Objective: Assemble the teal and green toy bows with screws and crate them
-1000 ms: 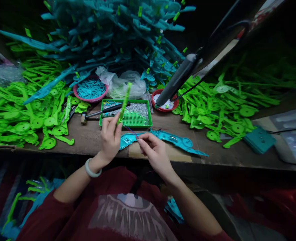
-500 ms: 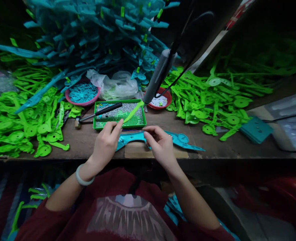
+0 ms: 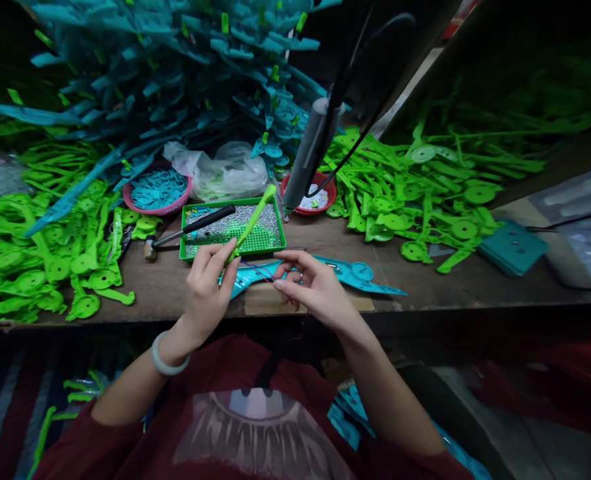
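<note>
My left hand [image 3: 207, 285] is closed on a long lime-green plastic piece [image 3: 253, 222], which slants up to the right over the green tray. Thin dark and reddish wires [image 3: 258, 269] run from near that piece to my right hand [image 3: 315, 285], whose thumb and fingers pinch them. Beneath both hands lies a long blue plastic piece [image 3: 361, 276] with a round part near its right end. Its middle is partly hidden by my right hand. A strip of cardboard [image 3: 263, 303] lies at the table edge below.
A hammer [image 3: 208, 219] rests across the green tray [image 3: 183, 243] of small metal parts. Behind stand a pink basket [image 3: 189, 193] of blue pieces and a red basket [image 3: 331, 195] of white pieces. A grey cylindrical tool [image 3: 308, 150] hangs close by. Lime-green piles [image 3: 40, 253] flank the table.
My left hand has tipped the lime-green piece more upright. My right hand has shifted slightly left and lower, and the wires between the hands now show. The view has moved a little.
</note>
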`<action>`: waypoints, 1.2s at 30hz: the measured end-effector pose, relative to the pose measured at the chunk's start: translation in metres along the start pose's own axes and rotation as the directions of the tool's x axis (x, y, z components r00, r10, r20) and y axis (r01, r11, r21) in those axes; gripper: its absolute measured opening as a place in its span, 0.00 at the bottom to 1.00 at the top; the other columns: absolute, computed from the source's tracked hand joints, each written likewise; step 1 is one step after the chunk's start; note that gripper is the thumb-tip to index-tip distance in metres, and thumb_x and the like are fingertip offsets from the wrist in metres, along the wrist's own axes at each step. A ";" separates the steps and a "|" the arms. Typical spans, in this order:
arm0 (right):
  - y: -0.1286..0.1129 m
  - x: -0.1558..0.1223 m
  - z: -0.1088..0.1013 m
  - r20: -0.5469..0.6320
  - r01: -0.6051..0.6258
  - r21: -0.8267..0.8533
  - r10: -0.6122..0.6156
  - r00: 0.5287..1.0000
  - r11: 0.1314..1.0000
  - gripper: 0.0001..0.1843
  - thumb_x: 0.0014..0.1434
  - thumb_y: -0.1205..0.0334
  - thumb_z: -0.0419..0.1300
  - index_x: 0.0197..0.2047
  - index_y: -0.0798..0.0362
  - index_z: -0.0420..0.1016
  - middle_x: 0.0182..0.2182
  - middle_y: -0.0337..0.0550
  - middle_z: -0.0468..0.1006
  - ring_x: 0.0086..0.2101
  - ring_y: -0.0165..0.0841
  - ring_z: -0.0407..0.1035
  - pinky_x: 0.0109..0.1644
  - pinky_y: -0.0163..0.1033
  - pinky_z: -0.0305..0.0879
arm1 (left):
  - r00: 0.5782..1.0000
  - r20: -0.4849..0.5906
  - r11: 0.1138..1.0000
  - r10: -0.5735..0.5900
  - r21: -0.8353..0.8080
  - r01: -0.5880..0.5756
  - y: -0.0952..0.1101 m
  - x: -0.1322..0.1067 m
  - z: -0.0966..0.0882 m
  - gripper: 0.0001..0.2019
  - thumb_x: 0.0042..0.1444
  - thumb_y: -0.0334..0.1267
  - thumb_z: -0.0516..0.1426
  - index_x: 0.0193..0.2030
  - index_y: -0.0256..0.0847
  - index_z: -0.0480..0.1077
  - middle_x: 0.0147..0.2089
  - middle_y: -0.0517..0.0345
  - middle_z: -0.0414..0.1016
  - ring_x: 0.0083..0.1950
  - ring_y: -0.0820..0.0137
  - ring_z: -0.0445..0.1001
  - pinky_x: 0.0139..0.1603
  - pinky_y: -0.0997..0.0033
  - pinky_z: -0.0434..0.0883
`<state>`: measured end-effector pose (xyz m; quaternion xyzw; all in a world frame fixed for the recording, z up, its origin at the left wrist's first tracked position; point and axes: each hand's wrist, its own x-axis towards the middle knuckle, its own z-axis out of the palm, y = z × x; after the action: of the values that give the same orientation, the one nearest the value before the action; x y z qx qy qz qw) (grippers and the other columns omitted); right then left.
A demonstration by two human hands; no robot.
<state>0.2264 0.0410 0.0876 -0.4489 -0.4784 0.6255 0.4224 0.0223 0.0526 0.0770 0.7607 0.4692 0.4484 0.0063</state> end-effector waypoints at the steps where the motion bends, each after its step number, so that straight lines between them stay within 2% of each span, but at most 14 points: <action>1: 0.000 0.000 0.000 0.007 0.012 0.003 -0.012 1.000 1.000 0.24 0.51 0.55 0.70 0.49 0.53 0.72 0.32 0.37 0.74 0.22 0.25 0.69 0.17 0.29 0.65 | 1.000 -0.020 1.000 -0.002 -0.005 0.002 0.001 0.000 0.000 0.16 0.66 0.32 0.56 0.59 0.39 0.70 0.43 0.52 0.73 0.45 0.69 0.74 0.48 0.67 0.73; 5: 0.001 0.002 0.000 -0.001 0.060 -0.081 -0.060 0.998 0.995 0.13 0.56 0.55 0.65 0.40 0.55 0.76 0.24 0.36 0.74 0.21 0.25 0.68 0.19 0.29 0.63 | 0.999 -0.031 0.998 0.006 -0.063 -0.008 0.006 0.000 -0.004 0.15 0.65 0.31 0.57 0.58 0.39 0.71 0.43 0.52 0.74 0.45 0.68 0.74 0.48 0.67 0.73; 8: 0.000 0.002 -0.001 -0.073 0.045 -0.133 -0.055 0.996 0.990 0.11 0.58 0.55 0.62 0.40 0.54 0.74 0.18 0.33 0.71 0.17 0.26 0.65 0.18 0.30 0.62 | 0.995 0.055 0.976 -0.082 -0.198 0.091 0.009 -0.001 -0.007 0.14 0.65 0.33 0.57 0.57 0.41 0.72 0.43 0.54 0.74 0.45 0.69 0.74 0.47 0.68 0.73; 12: -0.006 0.002 -0.004 -0.184 0.075 -0.155 -0.103 0.978 0.985 0.14 0.57 0.55 0.62 0.45 0.52 0.72 0.27 0.36 0.76 0.15 0.23 0.62 0.15 0.31 0.56 | 0.962 0.147 0.906 -0.231 -0.329 0.267 0.010 -0.005 -0.010 0.13 0.66 0.36 0.57 0.55 0.42 0.72 0.44 0.55 0.73 0.42 0.71 0.75 0.41 0.72 0.74; 14: -0.010 0.001 -0.005 -0.168 0.086 -0.194 -0.120 0.978 0.977 0.15 0.57 0.55 0.63 0.46 0.52 0.72 0.30 0.38 0.76 0.16 0.24 0.63 0.17 0.32 0.58 | 0.978 0.077 0.938 -0.194 -0.278 0.208 0.008 -0.006 -0.010 0.13 0.65 0.34 0.57 0.56 0.42 0.72 0.44 0.55 0.74 0.43 0.70 0.75 0.42 0.72 0.74; 17: -0.015 -0.001 -0.007 -0.097 0.154 -0.290 -0.189 0.977 0.945 0.13 0.56 0.57 0.64 0.44 0.52 0.74 0.32 0.40 0.76 0.25 0.28 0.68 0.26 0.35 0.66 | 0.998 -0.057 0.999 0.036 -0.033 -0.038 0.002 -0.008 -0.011 0.18 0.63 0.30 0.58 0.60 0.43 0.70 0.44 0.52 0.74 0.46 0.68 0.75 0.48 0.69 0.73; 20: -0.015 -0.001 -0.008 -0.047 0.276 -0.436 -0.328 0.944 0.857 0.06 0.57 0.62 0.63 0.39 0.52 0.77 0.35 0.42 0.76 0.33 0.31 0.69 0.36 0.37 0.67 | 0.972 -0.034 0.964 0.234 0.139 -0.227 -0.001 -0.010 -0.012 0.23 0.62 0.26 0.58 0.63 0.42 0.67 0.45 0.50 0.74 0.46 0.66 0.75 0.49 0.68 0.72; 22: -0.013 0.000 -0.007 -0.012 0.309 -0.489 -0.360 0.933 0.816 0.03 0.58 0.65 0.61 0.35 0.53 0.77 0.33 0.42 0.75 0.35 0.32 0.70 0.39 0.38 0.66 | 0.968 -0.019 0.960 0.251 0.132 -0.246 0.000 -0.011 -0.014 0.24 0.61 0.26 0.59 0.64 0.42 0.66 0.45 0.49 0.74 0.47 0.66 0.75 0.49 0.68 0.72; 24: -0.009 0.001 -0.003 0.010 0.271 -0.438 -0.296 0.955 0.857 0.05 0.60 0.64 0.59 0.33 0.53 0.76 0.31 0.41 0.74 0.33 0.30 0.69 0.37 0.37 0.67 | 0.981 -0.066 0.982 0.180 0.076 -0.175 0.003 -0.012 -0.015 0.22 0.61 0.27 0.59 0.62 0.42 0.68 0.45 0.50 0.74 0.47 0.67 0.75 0.50 0.68 0.73; 27: 0.000 0.002 0.006 0.039 0.114 -0.233 -0.107 0.993 0.966 0.06 0.60 0.59 0.60 0.37 0.53 0.74 0.28 0.37 0.72 0.25 0.25 0.64 0.27 0.33 0.63 | 0.984 -0.157 0.992 -0.081 -0.107 0.065 0.006 -0.014 -0.014 0.16 0.63 0.32 0.59 0.57 0.43 0.71 0.46 0.52 0.74 0.49 0.67 0.74 0.51 0.67 0.73; 29: 0.006 0.001 0.013 0.042 0.077 -0.123 -0.072 0.996 0.989 0.10 0.58 0.58 0.62 0.42 0.51 0.73 0.30 0.36 0.71 0.24 0.24 0.64 0.24 0.32 0.63 | 0.937 -0.096 0.895 -0.335 -0.342 0.285 0.006 -0.017 -0.012 0.13 0.64 0.38 0.58 0.55 0.43 0.71 0.44 0.54 0.74 0.46 0.69 0.76 0.47 0.69 0.74; 31: 0.012 0.000 0.020 0.018 0.118 -0.078 -0.117 0.993 0.990 0.16 0.55 0.60 0.64 0.48 0.49 0.71 0.34 0.37 0.72 0.27 0.26 0.67 0.25 0.32 0.65 | 0.850 0.065 0.693 -0.524 -0.548 0.469 0.005 -0.021 -0.008 0.14 0.65 0.42 0.57 0.56 0.45 0.70 0.40 0.57 0.75 0.39 0.71 0.77 0.40 0.73 0.75; 33: 0.014 -0.001 0.025 -0.013 0.173 -0.083 -0.175 0.984 0.981 0.20 0.54 0.61 0.65 0.50 0.48 0.70 0.36 0.39 0.72 0.29 0.27 0.69 0.25 0.32 0.67 | 0.787 0.168 0.551 -0.594 -0.628 0.550 0.004 -0.025 -0.005 0.15 0.65 0.45 0.57 0.56 0.45 0.69 0.36 0.60 0.75 0.35 0.73 0.76 0.36 0.75 0.74; 36: 0.012 -0.005 0.029 -0.069 0.202 -0.123 -0.212 0.975 0.972 0.18 0.56 0.59 0.65 0.50 0.48 0.70 0.33 0.38 0.73 0.26 0.26 0.69 0.23 0.31 0.65 | 0.808 0.091 0.630 -0.581 -0.579 0.518 0.005 -0.026 -0.004 0.14 0.64 0.44 0.58 0.54 0.44 0.71 0.41 0.58 0.75 0.37 0.73 0.76 0.39 0.75 0.74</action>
<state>0.1979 0.0276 0.0803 -0.4453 -0.5403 0.5304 0.4780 0.0186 0.0295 0.0636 0.5172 0.5192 0.5842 0.3488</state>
